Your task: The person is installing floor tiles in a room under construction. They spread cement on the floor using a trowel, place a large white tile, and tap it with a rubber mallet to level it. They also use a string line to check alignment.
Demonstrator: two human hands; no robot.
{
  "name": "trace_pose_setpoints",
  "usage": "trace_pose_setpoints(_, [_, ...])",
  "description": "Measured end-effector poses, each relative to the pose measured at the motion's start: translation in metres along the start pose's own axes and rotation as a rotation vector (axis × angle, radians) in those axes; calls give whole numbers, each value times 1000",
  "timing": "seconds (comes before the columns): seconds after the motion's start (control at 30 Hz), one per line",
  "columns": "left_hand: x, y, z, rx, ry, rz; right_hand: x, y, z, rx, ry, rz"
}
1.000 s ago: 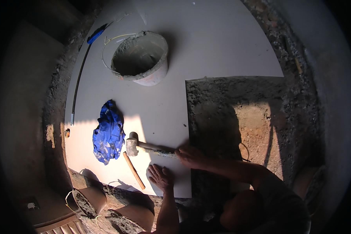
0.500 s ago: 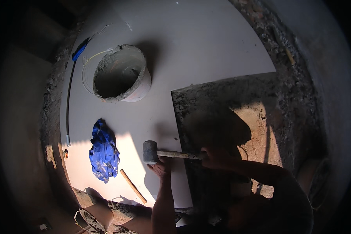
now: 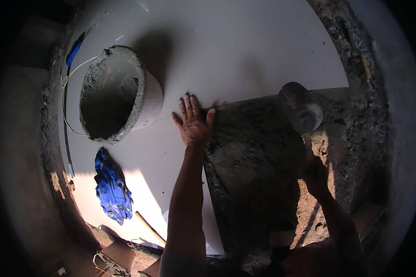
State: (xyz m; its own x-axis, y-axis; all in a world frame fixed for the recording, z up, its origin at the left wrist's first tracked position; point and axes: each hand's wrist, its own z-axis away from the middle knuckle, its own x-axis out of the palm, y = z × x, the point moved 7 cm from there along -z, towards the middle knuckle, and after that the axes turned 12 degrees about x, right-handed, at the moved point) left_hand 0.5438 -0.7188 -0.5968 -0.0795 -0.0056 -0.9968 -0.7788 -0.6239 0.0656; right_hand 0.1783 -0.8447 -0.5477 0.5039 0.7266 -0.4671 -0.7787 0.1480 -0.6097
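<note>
The right hand (image 3: 314, 173), dim in shadow, appears clasped round the handle of a mallet (image 3: 302, 107), whose thick, dark head is just beyond the fingers, above the rough grey bed (image 3: 249, 138). The mallet looks top-heavy and stiff, best held low on its handle. The left hand (image 3: 195, 129) lies unclenched, palm down with fingers spread, grasping nothing, on pale tiles (image 3: 245, 55) that look rigid, smooth and probably brittle, better taken by their edges. Just left of the left hand stands a bucket (image 3: 151, 101) containing grey mortar (image 3: 108, 104), which also crusts its rim; its depth is hard to tell. A crumpled blue cloth (image 3: 113, 189) lies below-left of that hand.
</note>
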Motion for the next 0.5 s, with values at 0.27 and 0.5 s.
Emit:
trace_pose_setpoints(0.27, [-4,2,3,63,33,140,33,-110,-54,2,-50,44])
trace_pose_setpoints(0.5, [-6,-10,8,-188,186,15,55,-142,-88,-256,100,189])
